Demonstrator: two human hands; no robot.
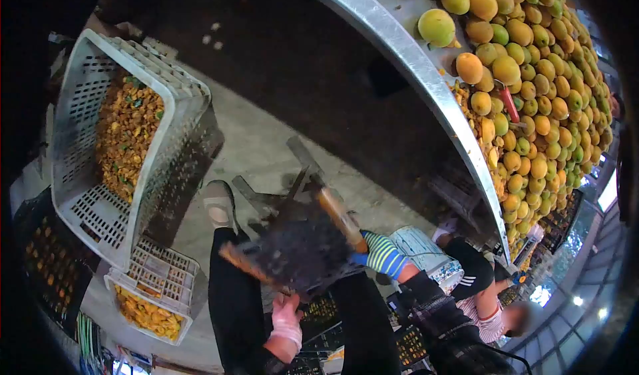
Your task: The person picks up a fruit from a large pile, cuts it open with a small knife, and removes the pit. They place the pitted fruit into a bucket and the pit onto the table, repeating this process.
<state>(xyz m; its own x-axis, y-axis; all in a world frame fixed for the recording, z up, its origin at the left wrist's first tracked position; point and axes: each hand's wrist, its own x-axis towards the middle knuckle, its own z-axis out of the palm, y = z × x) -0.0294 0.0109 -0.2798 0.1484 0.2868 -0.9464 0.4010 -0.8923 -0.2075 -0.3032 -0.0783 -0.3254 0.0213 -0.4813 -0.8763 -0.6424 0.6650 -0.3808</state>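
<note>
A folding stool with a dark seat (pixel 303 248) and two wooden rails is tilted between my knees, its crossed legs pointing away over the floor. My right hand (pixel 384 255), in a blue, yellow and white striped glove, is closed around the end of one rail (pixel 341 218). My left hand (pixel 286 322), in a thin pinkish glove, grips the near edge of the stool by the other rail (pixel 246 266). The stool is slightly blurred, and some of my fingertips are hidden behind it.
A metal-rimmed table (pixel 426 75) at right bears heaped yellow-green fruit (pixel 546 95) and a red-handled tool (pixel 509 103). Left stand a grey crate (pixel 166 102) of scraps and a smaller crate (pixel 190 265) of yellow pieces. A co-worker (pixel 486 308) sits at right beside a whitish bucket (pixel 426 258).
</note>
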